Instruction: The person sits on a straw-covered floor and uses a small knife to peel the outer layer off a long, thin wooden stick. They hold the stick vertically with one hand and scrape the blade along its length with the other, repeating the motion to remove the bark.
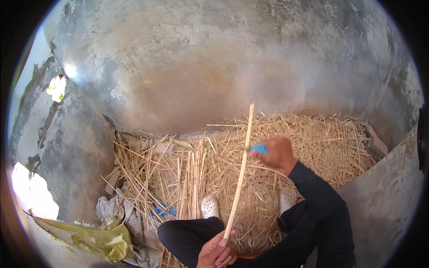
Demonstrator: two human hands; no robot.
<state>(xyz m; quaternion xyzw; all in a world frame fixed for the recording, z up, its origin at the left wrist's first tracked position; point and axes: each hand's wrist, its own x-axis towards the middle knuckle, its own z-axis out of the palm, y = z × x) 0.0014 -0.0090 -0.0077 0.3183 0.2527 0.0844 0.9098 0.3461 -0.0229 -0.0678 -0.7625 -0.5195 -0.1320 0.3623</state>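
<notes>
A long pale bamboo strip point(241, 178) slants up and away from me, its lower end gripped in my left hand point(217, 252). Closed around a blue-handled knife point(259, 149), my right hand point(278, 154) is beside the strip's upper half. The front of the knife meets the strip's right side; its blade is blurred and mostly hidden. Beneath the strip lies a thick heap of thin, straw-coloured shavings point(313, 147).
Several uncut strips point(191, 178) lie left of the shavings, near a blue object point(163, 211). A yellow-green sheet point(96, 241) lies at lower left. My white clogs point(209, 206) rest on the shavings. A grey wall point(214, 67) curves behind, and a block point(377, 143) stands far right.
</notes>
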